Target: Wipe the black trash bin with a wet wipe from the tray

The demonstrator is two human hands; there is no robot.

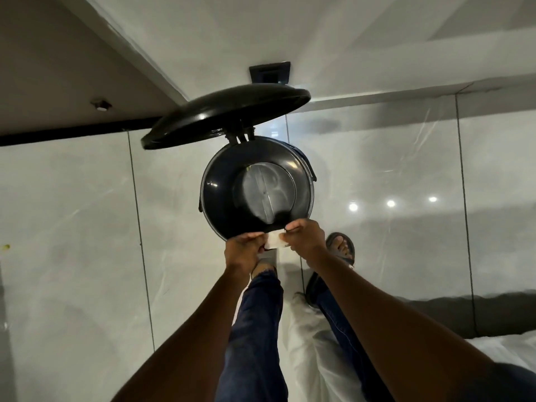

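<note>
**Both hands pinch a white wipe at the near rim of an open black bin**

A round black trash bin [255, 184] stands on a glossy pale tiled floor [72, 227], seen from straight above, near the middle of the view. Its inside wall is smooth, dark and shiny, catching small glints of light, and a paler, greyish round bottom shows deep inside. Its domed black lid [223, 114] is tipped up on a hinge at the far side of the rim, leaning toward the far left, its glossy surface reflecting the room.

At the near edge of the rim, a small folded white wet wipe [275, 240] is held between two hands. The left hand [242, 250] grips the wipe's left end with fingers curled shut around it. The right hand [304, 235] pinches the right end, fingertips closed on it. The wipe sits just over the rim; whether it touches the bin I cannot tell.

Below the hands, legs in dark blue jeans [255, 329] and a sandalled foot [342, 248] stand just near the bin.
</note>
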